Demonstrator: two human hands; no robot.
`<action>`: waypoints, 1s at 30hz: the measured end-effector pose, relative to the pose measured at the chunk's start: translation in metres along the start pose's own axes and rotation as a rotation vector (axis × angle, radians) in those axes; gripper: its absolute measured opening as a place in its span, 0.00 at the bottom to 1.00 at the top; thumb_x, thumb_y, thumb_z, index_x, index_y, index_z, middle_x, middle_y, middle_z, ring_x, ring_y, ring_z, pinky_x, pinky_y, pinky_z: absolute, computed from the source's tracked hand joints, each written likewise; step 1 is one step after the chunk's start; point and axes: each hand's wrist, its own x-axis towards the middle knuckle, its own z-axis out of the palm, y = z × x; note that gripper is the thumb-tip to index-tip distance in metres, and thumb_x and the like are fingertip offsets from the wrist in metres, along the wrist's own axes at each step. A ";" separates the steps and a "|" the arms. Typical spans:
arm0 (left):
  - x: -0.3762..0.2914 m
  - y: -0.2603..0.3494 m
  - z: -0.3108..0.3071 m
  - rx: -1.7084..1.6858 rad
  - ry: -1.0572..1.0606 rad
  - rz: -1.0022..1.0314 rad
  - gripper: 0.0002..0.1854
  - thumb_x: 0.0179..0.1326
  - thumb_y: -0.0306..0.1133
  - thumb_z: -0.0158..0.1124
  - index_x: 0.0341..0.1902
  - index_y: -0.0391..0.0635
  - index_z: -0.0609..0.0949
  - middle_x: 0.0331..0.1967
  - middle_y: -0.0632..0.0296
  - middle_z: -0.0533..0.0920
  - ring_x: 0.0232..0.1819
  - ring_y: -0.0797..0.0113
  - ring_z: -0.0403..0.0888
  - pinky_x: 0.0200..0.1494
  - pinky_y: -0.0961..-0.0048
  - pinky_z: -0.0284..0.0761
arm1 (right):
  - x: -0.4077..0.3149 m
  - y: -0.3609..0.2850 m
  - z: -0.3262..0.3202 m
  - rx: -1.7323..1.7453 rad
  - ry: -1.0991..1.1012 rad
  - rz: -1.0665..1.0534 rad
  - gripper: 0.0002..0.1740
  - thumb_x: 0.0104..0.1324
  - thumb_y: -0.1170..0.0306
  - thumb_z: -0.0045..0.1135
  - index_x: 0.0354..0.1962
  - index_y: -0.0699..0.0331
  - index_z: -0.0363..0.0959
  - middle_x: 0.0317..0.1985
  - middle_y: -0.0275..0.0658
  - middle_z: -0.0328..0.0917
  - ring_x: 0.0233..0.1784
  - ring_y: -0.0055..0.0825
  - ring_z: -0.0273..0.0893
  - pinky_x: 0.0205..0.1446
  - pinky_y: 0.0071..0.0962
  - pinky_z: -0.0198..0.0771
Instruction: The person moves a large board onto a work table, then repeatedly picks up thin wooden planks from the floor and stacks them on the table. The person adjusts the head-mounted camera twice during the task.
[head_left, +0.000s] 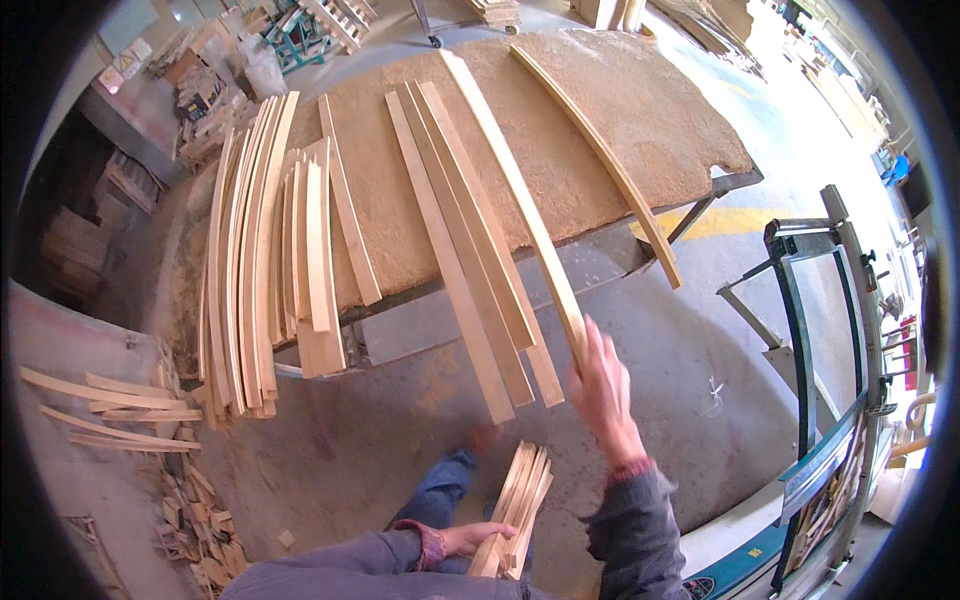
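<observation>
My right hand (604, 382) grips the near end of a long, pale wooden strip (517, 180). That strip slants away over the brown board-topped table (615, 105), its near end jutting past the table's edge. Low in front of my body, my left hand (476, 537) holds a small bundle of wooden strips (521, 487), their upper ends slightly fanned. Just left of the long strip, several wooden slats (457, 240) lie side by side, partly overlapping, and overhang the near edge. A single narrow strip (600, 150) rests farther right, also overhanging.
Stacked strips (251, 255) crowd the table's left end, with shorter pieces (315, 240) beside them. Offcuts (202, 525) litter the floor at lower left. A machine with a metal frame (806, 330) stands at right. A wheeled cart (480, 19) is behind the table.
</observation>
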 end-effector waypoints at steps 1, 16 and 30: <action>0.000 0.002 0.002 -0.001 0.036 0.000 0.26 0.67 0.41 0.66 0.63 0.39 0.75 0.49 0.55 0.84 0.47 0.61 0.86 0.53 0.62 0.83 | 0.030 -0.007 0.011 0.024 0.045 -0.037 0.36 0.59 0.74 0.64 0.65 0.66 0.66 0.60 0.58 0.73 0.53 0.58 0.79 0.53 0.49 0.79; -0.011 0.010 0.012 0.012 0.017 0.053 0.24 0.66 0.40 0.69 0.60 0.39 0.76 0.44 0.58 0.85 0.44 0.63 0.86 0.51 0.64 0.84 | 0.059 -0.062 0.090 -0.396 -0.093 0.129 0.31 0.52 0.52 0.76 0.43 0.70 0.81 0.50 0.48 0.77 0.56 0.43 0.75 0.58 0.42 0.70; 0.007 -0.003 -0.012 0.026 -0.031 0.041 0.26 0.68 0.42 0.67 0.62 0.38 0.75 0.49 0.55 0.85 0.47 0.59 0.86 0.55 0.60 0.83 | 0.058 -0.048 0.088 0.270 -0.182 0.237 0.19 0.60 0.68 0.64 0.48 0.68 0.79 0.35 0.44 0.85 0.36 0.32 0.84 0.41 0.34 0.80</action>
